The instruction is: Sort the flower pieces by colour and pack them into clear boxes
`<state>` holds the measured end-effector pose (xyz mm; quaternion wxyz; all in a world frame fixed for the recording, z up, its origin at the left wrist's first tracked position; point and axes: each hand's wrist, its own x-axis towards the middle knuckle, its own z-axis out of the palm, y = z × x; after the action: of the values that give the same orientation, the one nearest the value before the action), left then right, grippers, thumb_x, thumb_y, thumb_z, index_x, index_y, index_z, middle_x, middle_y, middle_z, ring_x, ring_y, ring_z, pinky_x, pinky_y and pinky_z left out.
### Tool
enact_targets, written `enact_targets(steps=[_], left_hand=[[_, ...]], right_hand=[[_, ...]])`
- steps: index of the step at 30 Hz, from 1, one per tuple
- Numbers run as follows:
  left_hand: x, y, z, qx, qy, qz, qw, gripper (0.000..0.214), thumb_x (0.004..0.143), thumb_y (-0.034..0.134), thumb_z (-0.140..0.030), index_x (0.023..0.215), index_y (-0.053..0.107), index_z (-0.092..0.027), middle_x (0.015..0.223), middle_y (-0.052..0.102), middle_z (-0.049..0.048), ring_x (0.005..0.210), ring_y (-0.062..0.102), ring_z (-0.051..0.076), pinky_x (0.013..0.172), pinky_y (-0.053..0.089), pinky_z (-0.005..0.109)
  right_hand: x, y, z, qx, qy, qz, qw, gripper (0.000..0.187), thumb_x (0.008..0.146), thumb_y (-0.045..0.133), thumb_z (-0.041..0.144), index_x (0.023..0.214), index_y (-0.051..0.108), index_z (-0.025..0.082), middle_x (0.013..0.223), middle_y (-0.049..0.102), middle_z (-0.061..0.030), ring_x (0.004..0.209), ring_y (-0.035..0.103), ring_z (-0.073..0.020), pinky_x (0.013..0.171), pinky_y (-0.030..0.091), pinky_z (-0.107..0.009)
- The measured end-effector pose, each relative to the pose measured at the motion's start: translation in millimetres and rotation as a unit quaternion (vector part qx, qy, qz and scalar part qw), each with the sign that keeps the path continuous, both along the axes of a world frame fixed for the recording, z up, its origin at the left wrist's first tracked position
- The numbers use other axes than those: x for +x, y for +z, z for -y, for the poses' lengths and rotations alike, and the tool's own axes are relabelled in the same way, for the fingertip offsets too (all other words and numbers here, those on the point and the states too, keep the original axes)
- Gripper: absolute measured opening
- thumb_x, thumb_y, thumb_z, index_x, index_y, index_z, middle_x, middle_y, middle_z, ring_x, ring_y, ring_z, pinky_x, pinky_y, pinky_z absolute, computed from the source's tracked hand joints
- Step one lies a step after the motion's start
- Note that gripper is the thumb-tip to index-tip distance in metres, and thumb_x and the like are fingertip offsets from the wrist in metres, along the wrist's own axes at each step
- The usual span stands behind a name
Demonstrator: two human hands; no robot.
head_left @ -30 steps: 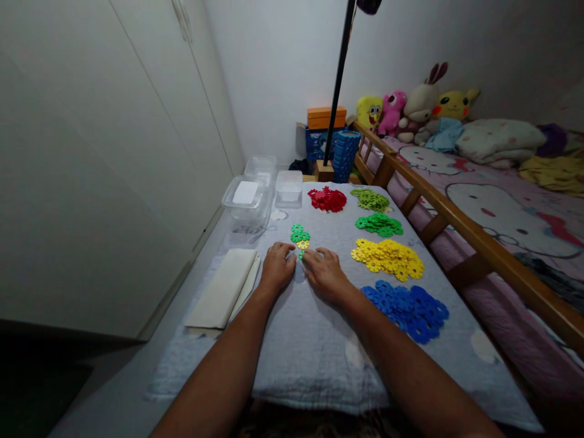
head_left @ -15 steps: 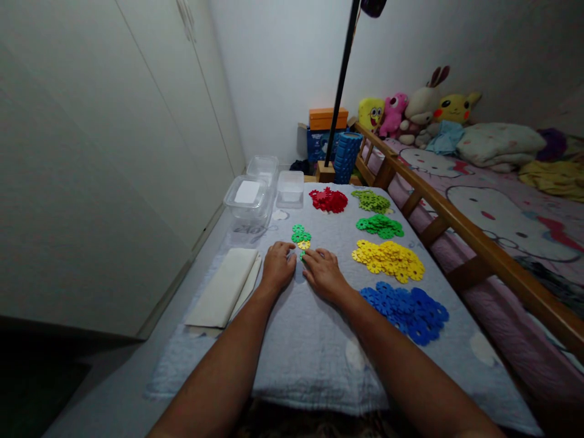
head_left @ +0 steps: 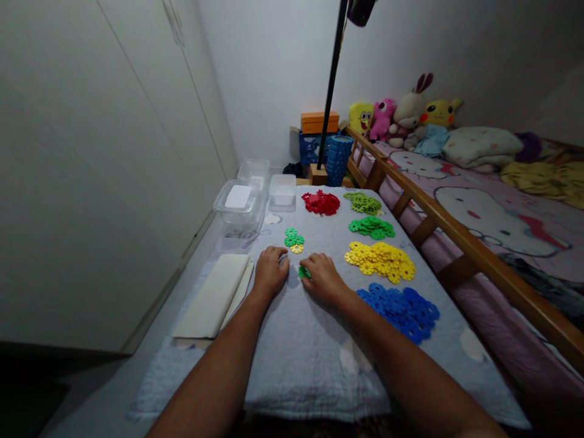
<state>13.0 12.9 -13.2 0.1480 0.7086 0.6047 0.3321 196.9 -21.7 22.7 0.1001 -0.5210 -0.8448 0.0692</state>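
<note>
Green flower-shaped plastic discs (head_left: 292,239) and a yellow disc (head_left: 297,249) lie grouped on the cloth in front of my hands. Between the thumb and fingers of my right hand (head_left: 321,275) is a green flower disc (head_left: 304,272), partly hidden by the fingers; whether it is one piece or more I cannot make out. My left hand (head_left: 272,270) rests on the cloth to the left with its fingers loosely bent and apart, holding nothing. Several heaps of like discs stand at the right: blue (head_left: 404,310), yellow (head_left: 381,260), green (head_left: 372,227).
Farther back are a light green heap (head_left: 363,203) and a red heap (head_left: 321,202). Clear plastic boxes (head_left: 237,201) stand at the back left, folded beige cloth (head_left: 212,298) nearer me. A wooden bed rail (head_left: 438,228) runs along the right side; a black pole (head_left: 331,85) rises behind.
My right hand has drawn the green disc towards me, away from the yellow disc. My left hand stays near its place. The whole view has shifted slightly.
</note>
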Motion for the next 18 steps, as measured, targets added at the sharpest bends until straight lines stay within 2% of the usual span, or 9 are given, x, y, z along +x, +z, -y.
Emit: enact_targets(steps=[4, 8, 10, 12, 15, 18], left_hand=[[-1.0, -0.2, -0.9, 0.0, -0.001, 0.0, 1.0, 0.023, 0.085, 0.06, -0.021, 0.106, 0.072, -0.02, 0.105, 0.07, 0.0086, 0.103, 0.064, 0.025, 0.1, 0.05, 0.041], [-2.1, -0.5, -1.3, 0.0, -0.005, -0.001, 1.0, 0.024, 0.085, 0.06, -0.021, 0.105, 0.072, -0.02, 0.105, 0.07, 0.0086, 0.101, 0.064, 0.024, 0.099, 0.05, 0.041], [-2.2, -0.4, -1.1, 0.0, -0.004, -0.002, 1.0, 0.023, 0.085, 0.06, -0.021, 0.105, 0.072, -0.02, 0.105, 0.07, 0.0087, 0.102, 0.064, 0.024, 0.099, 0.05, 0.041], [-2.1, -0.2, -0.7, -0.001, -0.005, -0.003, 1.0, 0.023, 0.086, 0.06, -0.022, 0.105, 0.072, -0.02, 0.106, 0.07, 0.009, 0.103, 0.064, 0.025, 0.1, 0.05, 0.041], [-2.3, 0.1, -0.3, -0.005, -0.006, -0.009, 1.0, 0.024, 0.085, 0.06, -0.023, 0.106, 0.072, -0.019, 0.108, 0.07, 0.0102, 0.106, 0.064, 0.027, 0.102, 0.049, 0.043], [-2.8, -0.3, -0.5, -0.004, -0.011, -0.01, 1.0, 0.024, 0.085, 0.06, -0.023, 0.105, 0.072, -0.02, 0.108, 0.07, 0.0101, 0.106, 0.064, 0.027, 0.102, 0.049, 0.044]], right_hand=[[21.7, 19.7, -16.0, -0.015, 0.025, 0.01, 1.0, 0.039, 0.085, 0.066, 0.021, 0.124, 0.069, 0.018, 0.114, 0.068, -0.0127, 0.107, 0.059, -0.0251, 0.094, 0.044, -0.034], [68.5, 43.8, -53.6, 0.023, 0.013, -0.016, 1.0, 0.033, 0.081, 0.067, 0.018, 0.114, 0.072, 0.016, 0.109, 0.069, -0.0124, 0.105, 0.062, -0.0244, 0.095, 0.045, -0.033], [96.8, 52.6, -76.6, 0.044, -0.027, -0.021, 0.998, 0.032, 0.081, 0.066, 0.018, 0.112, 0.073, 0.016, 0.109, 0.071, -0.0118, 0.102, 0.063, -0.0235, 0.093, 0.046, -0.033], [124.9, 57.0, -99.2, 0.055, -0.101, -0.013, 0.993, 0.028, 0.081, 0.065, 0.018, 0.107, 0.074, 0.014, 0.108, 0.073, -0.0124, 0.1, 0.064, -0.0233, 0.092, 0.047, -0.033], [162.1, 56.4, -127.2, 0.077, -0.213, -0.019, 0.974, 0.026, 0.08, 0.065, 0.019, 0.103, 0.074, 0.013, 0.109, 0.075, -0.0132, 0.102, 0.065, -0.0244, 0.093, 0.046, -0.035], [188.8, 50.2, -145.0, 0.096, -0.276, -0.038, 0.956, 0.021, 0.08, 0.063, 0.017, 0.098, 0.074, 0.016, 0.109, 0.075, -0.0144, 0.101, 0.066, -0.0269, 0.093, 0.047, -0.039]])
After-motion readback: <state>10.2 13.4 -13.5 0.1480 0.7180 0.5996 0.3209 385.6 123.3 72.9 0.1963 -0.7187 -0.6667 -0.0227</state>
